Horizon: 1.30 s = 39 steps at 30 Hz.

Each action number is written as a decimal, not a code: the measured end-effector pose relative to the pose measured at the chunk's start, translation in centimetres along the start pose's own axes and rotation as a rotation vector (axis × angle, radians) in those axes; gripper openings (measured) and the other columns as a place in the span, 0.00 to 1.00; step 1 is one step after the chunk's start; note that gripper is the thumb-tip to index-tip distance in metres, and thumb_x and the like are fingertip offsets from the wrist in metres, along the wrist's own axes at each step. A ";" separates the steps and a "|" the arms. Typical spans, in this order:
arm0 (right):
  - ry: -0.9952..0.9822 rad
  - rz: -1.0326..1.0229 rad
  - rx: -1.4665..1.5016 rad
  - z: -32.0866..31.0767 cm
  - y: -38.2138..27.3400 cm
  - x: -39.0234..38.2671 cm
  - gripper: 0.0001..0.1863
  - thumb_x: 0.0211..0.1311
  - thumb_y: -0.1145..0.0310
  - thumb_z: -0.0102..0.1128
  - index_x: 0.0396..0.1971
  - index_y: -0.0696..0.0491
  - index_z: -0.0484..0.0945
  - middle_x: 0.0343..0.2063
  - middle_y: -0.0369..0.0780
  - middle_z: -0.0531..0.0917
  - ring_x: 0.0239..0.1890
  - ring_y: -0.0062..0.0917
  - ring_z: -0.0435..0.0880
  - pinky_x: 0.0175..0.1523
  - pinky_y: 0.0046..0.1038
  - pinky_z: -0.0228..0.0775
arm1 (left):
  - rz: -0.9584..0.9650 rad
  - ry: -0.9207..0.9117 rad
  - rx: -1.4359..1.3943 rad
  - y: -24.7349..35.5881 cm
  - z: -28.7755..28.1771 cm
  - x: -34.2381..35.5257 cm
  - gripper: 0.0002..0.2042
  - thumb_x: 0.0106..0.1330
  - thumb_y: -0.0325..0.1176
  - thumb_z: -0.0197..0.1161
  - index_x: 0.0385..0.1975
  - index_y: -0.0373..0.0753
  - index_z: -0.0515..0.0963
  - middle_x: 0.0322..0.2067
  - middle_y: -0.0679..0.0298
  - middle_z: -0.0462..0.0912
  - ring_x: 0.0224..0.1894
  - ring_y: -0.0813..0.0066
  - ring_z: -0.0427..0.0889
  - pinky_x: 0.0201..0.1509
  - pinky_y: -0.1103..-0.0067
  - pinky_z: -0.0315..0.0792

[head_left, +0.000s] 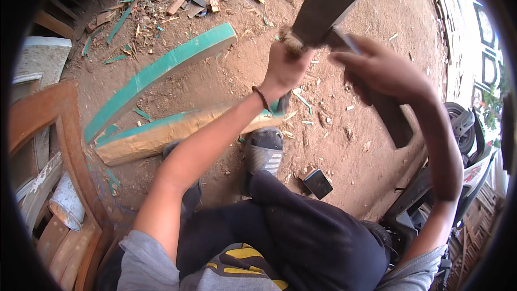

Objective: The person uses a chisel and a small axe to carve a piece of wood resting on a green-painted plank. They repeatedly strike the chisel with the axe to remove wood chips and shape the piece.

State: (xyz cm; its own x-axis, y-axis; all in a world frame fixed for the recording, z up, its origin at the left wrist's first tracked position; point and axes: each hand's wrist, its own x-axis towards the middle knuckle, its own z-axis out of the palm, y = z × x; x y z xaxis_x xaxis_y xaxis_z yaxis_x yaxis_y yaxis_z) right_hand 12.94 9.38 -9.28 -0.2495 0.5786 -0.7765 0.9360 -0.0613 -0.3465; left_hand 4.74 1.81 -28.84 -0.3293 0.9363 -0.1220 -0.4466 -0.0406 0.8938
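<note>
My left hand [285, 73] grips an upright tool [291, 40], apparently a chisel, with a frayed, fibrous top; its dark lower part stands at a green-painted, curved timber [177, 133] with a pale chipped face. My right hand [388, 73] is closed round the handle of a heavy axe [326, 8], slightly blurred; its broad dark head is at the frayed top, partly overlapping it, so contact is unclear. A second curved green timber [156, 64] lies beyond on the dirt. My shoe [264, 153] is against the near timber.
Broken boards and chips [199, 0] litter the back left. A brown wooden frame [46, 102] and a white bucket [67, 202] are at the left. A dark phone [318, 183] lies on the dirt near my leg. A motorbike [466, 140] stands along the right.
</note>
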 end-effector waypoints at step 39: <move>0.091 -0.062 0.769 -1.4 4.0 -2.6 0.18 0.64 0.62 0.57 0.48 0.58 0.72 0.24 0.32 0.74 0.18 0.11 0.71 0.21 0.14 0.63 | 0.185 -0.101 0.210 1.7 1.0 1.5 0.04 0.63 0.27 0.57 0.26 0.38 0.74 0.12 0.74 0.69 0.10 0.88 0.64 0.10 0.85 0.55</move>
State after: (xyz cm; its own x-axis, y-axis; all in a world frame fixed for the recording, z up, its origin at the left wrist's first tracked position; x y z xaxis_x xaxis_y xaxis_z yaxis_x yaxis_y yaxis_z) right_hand 17.64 8.78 -7.91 -0.2431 0.6621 -0.7089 0.4775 -0.5545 -0.6816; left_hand 4.35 3.47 -27.02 -0.2997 0.9502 0.0858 -0.2013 -0.1509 0.9678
